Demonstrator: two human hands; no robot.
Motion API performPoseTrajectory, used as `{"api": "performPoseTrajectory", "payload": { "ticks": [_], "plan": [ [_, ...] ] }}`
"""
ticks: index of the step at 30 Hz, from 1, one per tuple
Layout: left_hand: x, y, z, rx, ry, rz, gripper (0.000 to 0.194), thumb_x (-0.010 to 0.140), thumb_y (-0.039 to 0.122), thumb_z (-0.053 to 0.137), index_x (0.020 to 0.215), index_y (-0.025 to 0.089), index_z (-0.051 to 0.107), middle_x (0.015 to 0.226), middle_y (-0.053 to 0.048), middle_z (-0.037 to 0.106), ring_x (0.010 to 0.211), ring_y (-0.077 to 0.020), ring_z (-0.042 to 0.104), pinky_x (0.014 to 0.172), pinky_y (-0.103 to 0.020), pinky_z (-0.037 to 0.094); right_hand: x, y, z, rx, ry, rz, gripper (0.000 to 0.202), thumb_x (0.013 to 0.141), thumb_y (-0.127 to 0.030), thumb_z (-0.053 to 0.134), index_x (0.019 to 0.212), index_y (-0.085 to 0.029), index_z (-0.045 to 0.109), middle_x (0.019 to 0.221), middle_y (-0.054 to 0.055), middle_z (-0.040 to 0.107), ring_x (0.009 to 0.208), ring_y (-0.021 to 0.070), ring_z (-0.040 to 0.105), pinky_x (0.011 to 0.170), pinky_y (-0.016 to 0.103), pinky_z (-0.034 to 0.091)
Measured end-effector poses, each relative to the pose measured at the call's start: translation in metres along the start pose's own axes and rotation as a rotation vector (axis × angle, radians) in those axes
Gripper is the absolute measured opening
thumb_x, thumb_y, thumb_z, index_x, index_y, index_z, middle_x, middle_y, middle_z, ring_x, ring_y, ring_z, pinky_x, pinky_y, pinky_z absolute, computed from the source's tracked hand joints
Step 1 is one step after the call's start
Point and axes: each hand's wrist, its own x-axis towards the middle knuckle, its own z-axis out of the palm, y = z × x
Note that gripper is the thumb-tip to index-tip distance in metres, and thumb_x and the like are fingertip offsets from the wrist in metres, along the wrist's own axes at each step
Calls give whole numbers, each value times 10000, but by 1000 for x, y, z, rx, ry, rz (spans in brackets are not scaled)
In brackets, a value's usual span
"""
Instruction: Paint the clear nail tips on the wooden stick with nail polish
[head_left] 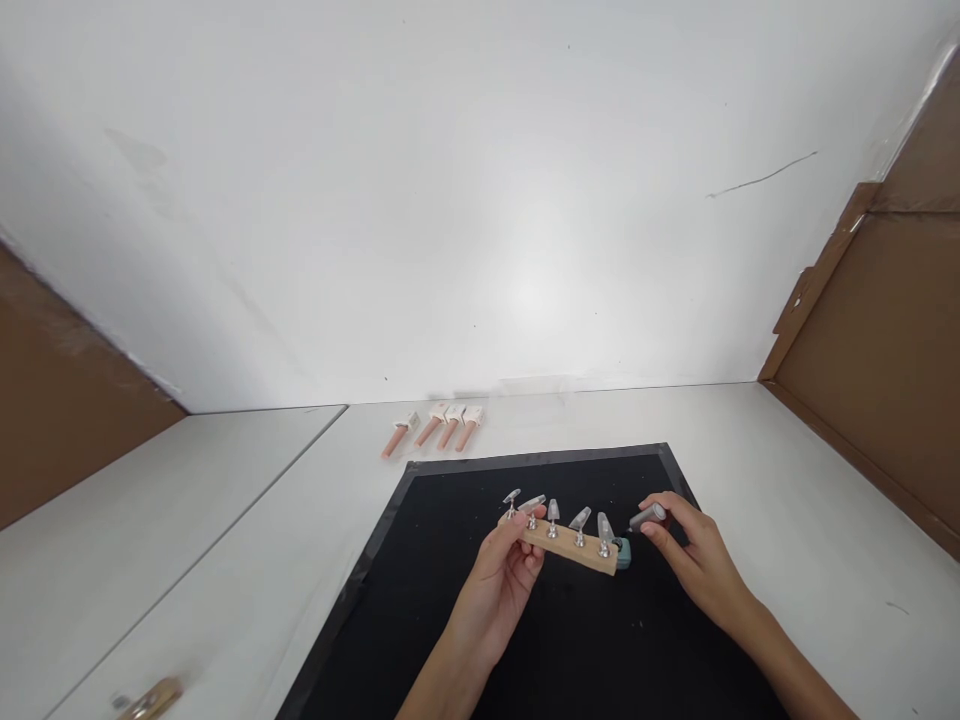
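My left hand [504, 570] is closed around the left part of a wooden nail practice stand [562, 543], held tilted above the black mat. Several clear false nail tips [553, 510] sit on its metal posts, angled different ways. In my right hand [694, 555], a grey nail polish cap [648, 516] is pinched between thumb and fingers, its narrow end pointing left toward the stand. A small teal nail polish bottle [623, 553] stands just behind the stand's right end, partly hidden by it. The brush below the cap is hard to make out.
The black mat [450, 620] lies on a white table [817, 520]. Several pink-handled bottles with white ends [429, 428] lie beyond its far edge. Another wooden stand [152, 698] is cut off at the lower left. Brown cardboard panels [885, 380] flank both sides.
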Motion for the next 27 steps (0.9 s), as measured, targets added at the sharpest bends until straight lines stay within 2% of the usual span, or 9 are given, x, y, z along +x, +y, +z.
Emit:
{"api": "performPoseTrajectory", "payload": {
  "ticks": [9,21,27],
  "plan": [
    [1,0,-2,1,4,2,315,858,21,460,669,15,713,467,-8,551,359,-31,499,364,-92,475,0,-1,1,13,20,-25,165,897,-329,462,898,-223,588,775,40,669,698,205,641,625,292,530],
    [-1,1,2,3,12,12,317,852,8,455,660,17,706,466,-6,560,355,-24,489,359,-89,469,1,-1,3,1,5,-51,138,892,-298,472,867,-223,585,735,24,621,644,184,612,598,276,519],
    [-2,1,2,6,8,1,348,875,26,428,671,13,709,442,3,535,353,-29,492,349,-90,464,1,-3,3,-4,-15,-32,137,891,-294,472,859,-220,583,725,21,606,624,180,595,532,256,494]
  ]
}}
